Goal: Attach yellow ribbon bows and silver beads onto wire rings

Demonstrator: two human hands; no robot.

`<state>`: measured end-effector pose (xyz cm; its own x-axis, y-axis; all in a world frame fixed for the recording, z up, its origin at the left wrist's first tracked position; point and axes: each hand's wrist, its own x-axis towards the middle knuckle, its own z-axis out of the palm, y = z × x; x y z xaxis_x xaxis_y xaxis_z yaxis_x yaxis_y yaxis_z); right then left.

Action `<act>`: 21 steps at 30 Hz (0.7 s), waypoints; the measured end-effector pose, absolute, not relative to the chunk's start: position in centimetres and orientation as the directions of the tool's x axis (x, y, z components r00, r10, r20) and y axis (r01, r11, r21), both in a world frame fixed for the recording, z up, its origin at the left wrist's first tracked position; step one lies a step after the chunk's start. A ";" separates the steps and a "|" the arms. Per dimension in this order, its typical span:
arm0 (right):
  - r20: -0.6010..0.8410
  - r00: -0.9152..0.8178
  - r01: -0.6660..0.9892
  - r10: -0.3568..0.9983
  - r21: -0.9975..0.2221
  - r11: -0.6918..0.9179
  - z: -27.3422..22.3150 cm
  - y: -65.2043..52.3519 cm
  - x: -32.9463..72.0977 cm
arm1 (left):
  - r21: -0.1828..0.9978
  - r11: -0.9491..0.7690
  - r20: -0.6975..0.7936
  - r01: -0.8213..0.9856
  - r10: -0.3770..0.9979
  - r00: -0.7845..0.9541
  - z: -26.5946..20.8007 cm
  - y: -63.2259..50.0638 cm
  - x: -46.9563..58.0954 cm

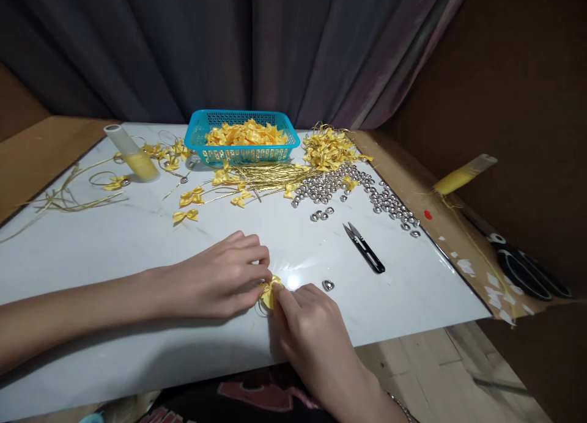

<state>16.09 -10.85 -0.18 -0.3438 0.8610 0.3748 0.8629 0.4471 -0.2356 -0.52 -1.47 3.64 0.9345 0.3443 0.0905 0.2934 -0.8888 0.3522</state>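
The left hand (236, 273) and right hand (312, 322) pinch a bow (268, 297) between them, toward the front edge of the bench (403, 301); from the cord (262, 315) looped beside it, tying seems underway, and the next move likely calls for a snug pull, bow steady
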 end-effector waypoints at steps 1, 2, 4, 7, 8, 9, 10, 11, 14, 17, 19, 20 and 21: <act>0.373 -0.347 0.860 0.860 -0.239 0.450 -0.2 -10.8 16.1 | 0.341 -0.893 0.087 0.293 0.341 0.936 3.8 -1.5 -0.5; 0.374 -0.349 0.858 0.859 -0.242 0.454 -0.2 -10.8 16.1 | 0.328 -0.899 0.091 0.289 0.335 0.938 3.8 -1.6 -0.5; 0.376 -0.354 0.851 0.856 -0.250 0.462 -0.3 -10.6 16.2 | 0.299 -0.914 0.109 0.273 0.317 0.942 3.9 -1.8 -0.6; 0.378 -0.360 0.841 0.853 -0.265 0.472 -0.3 -10.5 16.2 | 0.251 -0.936 0.147 0.245 0.287 0.946 3.7 -1.8 -0.7; 0.377 -0.361 0.839 0.853 -0.268 0.473 -0.3 -10.6 16.2 | 0.235 -0.942 0.156 0.239 0.279 0.948 3.6 -1.8 -0.7; 0.374 -0.360 0.839 0.855 -0.270 0.472 -0.3 -10.6 16.2 | 0.220 -0.947 0.156 0.234 0.271 0.950 3.5 -1.8 -0.6; 0.373 -0.357 0.841 0.856 -0.271 0.469 -0.3 -10.6 16.1 | 0.204 -0.952 0.151 0.229 0.262 0.953 3.4 -1.8 -0.6; 0.370 -0.355 0.843 0.858 -0.271 0.466 -0.3 -10.7 16.1 | 0.189 -0.956 0.141 0.224 0.253 0.957 3.4 -1.8 -0.6; 0.362 -0.354 0.845 0.863 -0.272 0.460 -0.4 -10.8 16.1 | 0.159 -0.963 0.115 0.218 0.237 0.965 3.5 -1.8 -0.4; 0.357 -0.357 0.842 0.863 -0.278 0.463 -0.5 -10.8 16.1 | 0.202 -0.951 0.094 0.234 0.256 0.962 3.7 -1.9 -0.3; 0.359 -0.361 0.838 0.861 -0.280 0.468 -0.5 -10.8 16.1 | 0.270 -0.926 0.063 0.263 0.290 0.955 3.8 -1.9 -0.2; 0.360 -0.362 0.838 0.860 -0.279 0.470 -0.5 -10.8 16.1 | 0.306 -0.909 0.043 0.282 0.310 0.950 3.7 -1.8 -0.2; 0.363 -0.361 0.839 0.859 -0.276 0.469 -0.6 -10.8 16.1 | 0.343 -0.890 0.026 0.299 0.328 0.944 3.7 -1.8 -0.1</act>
<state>16.07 -10.77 -0.55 -0.3614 0.8590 0.3626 0.8389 0.4693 -0.2757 -0.13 -1.80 3.70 0.9445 0.3275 0.0261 0.2993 -0.8904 0.3430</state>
